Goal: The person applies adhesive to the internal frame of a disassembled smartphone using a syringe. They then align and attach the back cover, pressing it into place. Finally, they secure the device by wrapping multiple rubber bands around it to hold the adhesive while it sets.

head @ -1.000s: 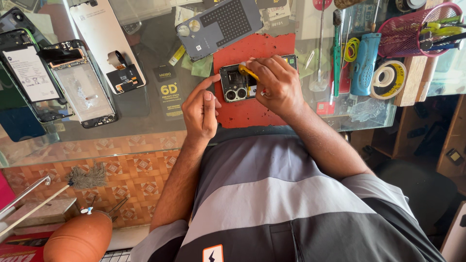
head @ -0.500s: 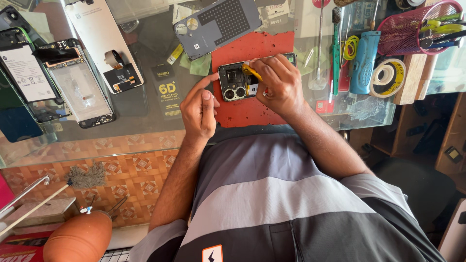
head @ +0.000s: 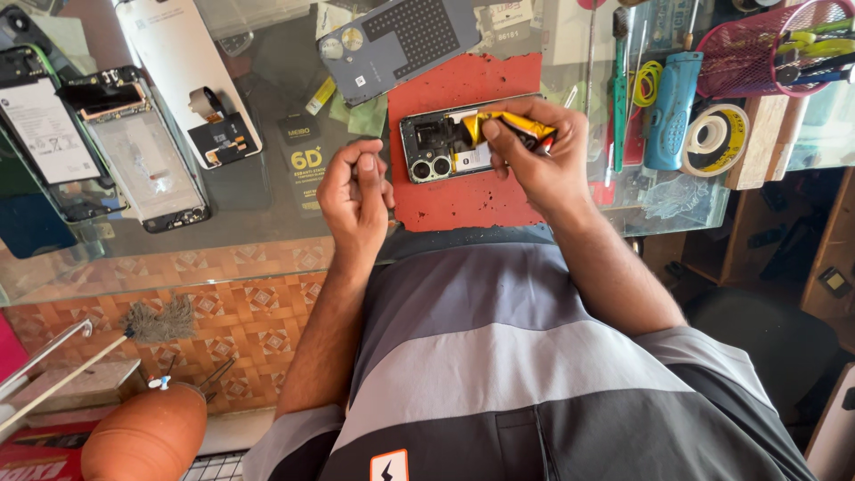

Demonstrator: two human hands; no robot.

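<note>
So there's an opened phone (head: 445, 147) lying on a red mat (head: 463, 191) near the front edge of the glass table (head: 267, 223). The right hand (head: 534, 160) pinches a yellow-black tube (head: 503, 127) over it. The left hand (head: 356, 196) is curled loosely just beside the mat; can't tell if it holds anything. At the far right corner, a pink mesh basket (head: 757, 53) holds tools with yellow-green handles.
</note>
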